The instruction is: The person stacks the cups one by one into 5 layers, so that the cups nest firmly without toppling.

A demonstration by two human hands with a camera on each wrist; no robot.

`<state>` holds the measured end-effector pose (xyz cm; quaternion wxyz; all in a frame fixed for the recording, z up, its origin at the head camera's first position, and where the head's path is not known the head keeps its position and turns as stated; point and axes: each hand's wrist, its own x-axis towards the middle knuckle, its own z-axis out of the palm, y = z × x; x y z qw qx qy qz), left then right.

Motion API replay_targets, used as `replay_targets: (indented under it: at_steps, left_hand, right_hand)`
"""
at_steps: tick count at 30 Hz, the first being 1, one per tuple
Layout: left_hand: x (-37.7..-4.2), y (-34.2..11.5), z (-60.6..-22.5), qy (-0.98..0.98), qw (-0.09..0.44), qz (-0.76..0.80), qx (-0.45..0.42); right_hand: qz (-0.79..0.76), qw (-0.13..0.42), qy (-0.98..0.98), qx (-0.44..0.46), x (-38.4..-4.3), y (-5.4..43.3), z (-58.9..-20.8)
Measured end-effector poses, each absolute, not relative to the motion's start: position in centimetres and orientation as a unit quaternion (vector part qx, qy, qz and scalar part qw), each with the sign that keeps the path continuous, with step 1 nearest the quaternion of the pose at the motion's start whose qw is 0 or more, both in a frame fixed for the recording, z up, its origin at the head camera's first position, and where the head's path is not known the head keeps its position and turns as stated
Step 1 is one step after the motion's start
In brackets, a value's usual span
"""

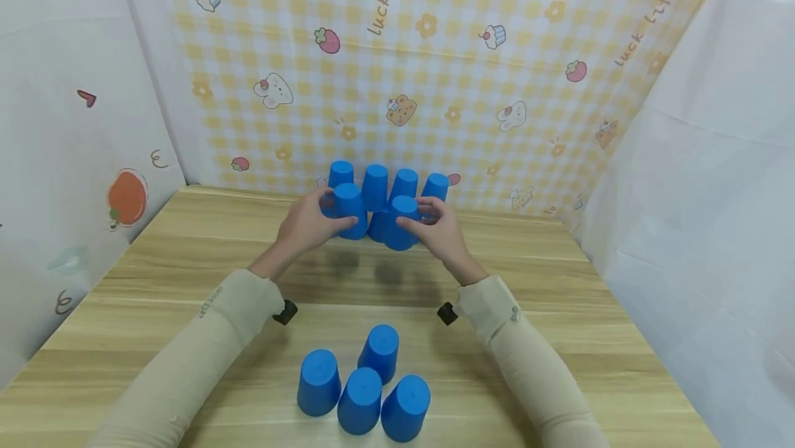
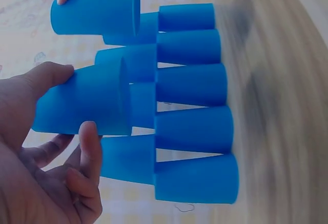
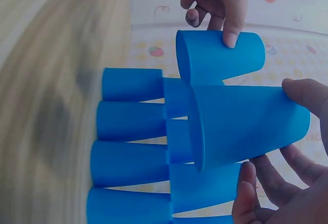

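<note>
Fingers and thumb of the left hand close round one side-gripped blue cup, the left cup, and those of the right hand do the same with its twin, the right cup. Both are held bottom-up, clear of the table, side by side with a gap between them — the hands coming in from the outer sides.

Just behind them rises a two-tier wall of the same blue cups, also bottom-up: an upper row of four, resting on a lower row of five, each upper cup straddling two below.

Nearer the person, well apart from that wall, four loose cups stand mouth-down in a close cluster, one set back from the other three. All of it is on a wood-grained table.

Cream sleeves cover the forearms, with a small black device by each wrist. Beyond hangs a yellow-checked cloth — strawberries, cupcakes, little bears — flanked by pale sheets.
</note>
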<state>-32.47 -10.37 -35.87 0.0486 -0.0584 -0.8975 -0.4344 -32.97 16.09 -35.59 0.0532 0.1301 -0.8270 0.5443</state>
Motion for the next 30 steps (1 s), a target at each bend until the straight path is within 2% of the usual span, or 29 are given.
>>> replay_targets:
  at_steps: [14, 30]
  left_hand:
    - [-32.9, -9.5, -33.6, -0.87, 0.123, -0.471, -0.073]
    - [-35.1, -9.5, -30.5, -0.886, 0.115, -0.446, -0.044]
  right_hand:
    - [0.549, 0.093, -0.822, 0.122, -33.7, 15.4, -32.9]
    - [0.564, 0.091, -0.811, 0.123, -34.1, 14.7, -32.2]
